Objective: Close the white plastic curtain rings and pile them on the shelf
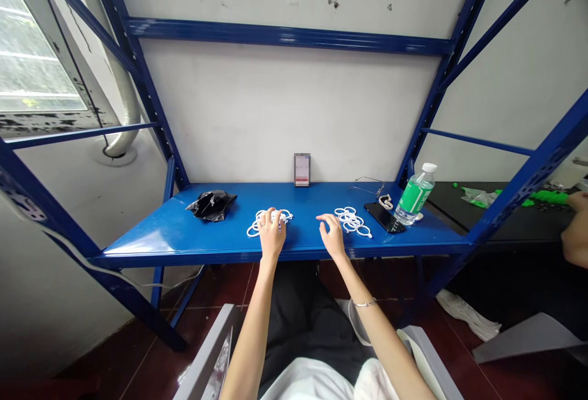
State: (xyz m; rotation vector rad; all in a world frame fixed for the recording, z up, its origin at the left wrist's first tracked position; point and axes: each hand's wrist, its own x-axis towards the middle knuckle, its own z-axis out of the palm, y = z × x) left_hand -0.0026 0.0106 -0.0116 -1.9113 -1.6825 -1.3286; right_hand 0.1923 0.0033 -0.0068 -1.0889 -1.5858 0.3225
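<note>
My left hand [272,233] is over the left pile of white plastic rings [252,229], partly covering it. Its fingers are spread, and nothing shows held in them. To the right, my right hand [331,234] hovers by the left side of a second pile of white rings [353,221]. Its thumb and fingers are bent but apart, with nothing visible between them. Both piles lie on the blue metal table [160,234], and the rings overlap one another.
A crumpled black plastic bag [212,205] sits at the left. A phone [302,170] leans on the back wall. Rightward are glasses [374,185], a dark phone [384,217], a white coiled cable [386,202] and a water bottle [416,195]. Another person's hand [577,201] shows far right.
</note>
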